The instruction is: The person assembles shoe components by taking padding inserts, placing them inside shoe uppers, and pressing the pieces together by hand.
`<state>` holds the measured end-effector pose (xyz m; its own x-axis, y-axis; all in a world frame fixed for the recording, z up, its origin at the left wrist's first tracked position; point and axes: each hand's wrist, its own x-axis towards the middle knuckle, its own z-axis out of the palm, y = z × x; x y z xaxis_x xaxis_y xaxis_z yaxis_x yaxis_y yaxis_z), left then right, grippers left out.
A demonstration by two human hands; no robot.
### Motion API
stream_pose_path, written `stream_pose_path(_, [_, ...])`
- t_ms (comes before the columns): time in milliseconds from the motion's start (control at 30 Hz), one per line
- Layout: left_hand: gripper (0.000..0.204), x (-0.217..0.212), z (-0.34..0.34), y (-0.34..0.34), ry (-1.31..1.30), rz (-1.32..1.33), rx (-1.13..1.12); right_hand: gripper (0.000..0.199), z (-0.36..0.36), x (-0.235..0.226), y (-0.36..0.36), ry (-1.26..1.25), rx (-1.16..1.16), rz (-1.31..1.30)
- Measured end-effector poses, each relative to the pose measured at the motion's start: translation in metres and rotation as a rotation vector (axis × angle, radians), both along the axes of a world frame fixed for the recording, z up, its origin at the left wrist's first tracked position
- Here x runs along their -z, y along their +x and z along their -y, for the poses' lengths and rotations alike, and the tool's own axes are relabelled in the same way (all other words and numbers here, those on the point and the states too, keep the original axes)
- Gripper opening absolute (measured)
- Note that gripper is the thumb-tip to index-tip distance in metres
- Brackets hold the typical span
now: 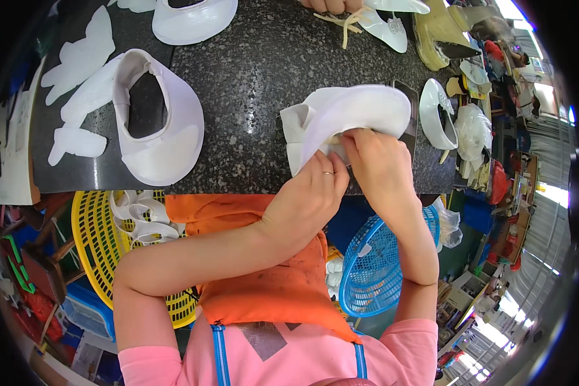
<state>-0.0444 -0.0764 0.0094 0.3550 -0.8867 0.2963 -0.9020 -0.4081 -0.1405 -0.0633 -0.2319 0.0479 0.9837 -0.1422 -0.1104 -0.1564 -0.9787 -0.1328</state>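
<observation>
A white shoe upper (367, 109) lies tilted at the near edge of the dark speckled table, and both of my hands are on it. My left hand (312, 196), with a ring on one finger, pinches its near edge. Close beside it, my right hand (379, 164) has its fingers curled under the rim and closed on the upper. A small bit of beige material (331, 139) shows between my fingertips; what it is cannot be made out. To the left, another white shoe upper (185, 132) stands with its opening toward me.
White cut pieces (83, 55) lie at the far left. Another person's hand (333, 5) is at the far edge, near beige strips (347, 27). A white ornamented upper (429, 122) lies right. Below the table are a yellow basket (90, 238) and a blue basket (373, 273).
</observation>
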Motion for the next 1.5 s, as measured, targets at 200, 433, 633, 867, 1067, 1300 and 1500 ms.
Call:
stream_pose_path(200, [0.030,0.000,0.001,0.005,0.113,-0.036,0.019,0.011,-0.007,0.003,0.012,-0.173,-0.083,-0.087])
stream_pose_path(433, [0.022,0.000,0.007,0.007,0.095,0.011,0.052,0.016,0.006,0.005,0.003,0.015,-0.012,-0.042])
stream_pose_path(633, [0.024,-0.006,0.006,0.011,0.155,0.024,0.088,0.013,0.000,0.004,0.010,-0.108,-0.039,-0.065])
stream_pose_path(867, [0.025,-0.008,0.008,0.012,0.160,0.045,0.084,0.013,-0.006,0.008,0.008,-0.224,-0.035,-0.114])
stream_pose_path(1067, [0.025,-0.011,0.009,0.011,0.184,0.116,0.115,0.014,0.007,0.024,-0.004,-0.239,-0.134,0.058])
stream_pose_path(1300, [0.028,-0.017,0.010,0.011,0.287,0.040,0.125,0.043,0.010,0.003,-0.036,-0.047,-0.384,0.331])
stream_pose_path(1500, [0.032,0.002,0.000,0.015,0.025,0.009,0.127,0.038,-0.002,0.007,-0.028,-0.155,-0.331,0.141])
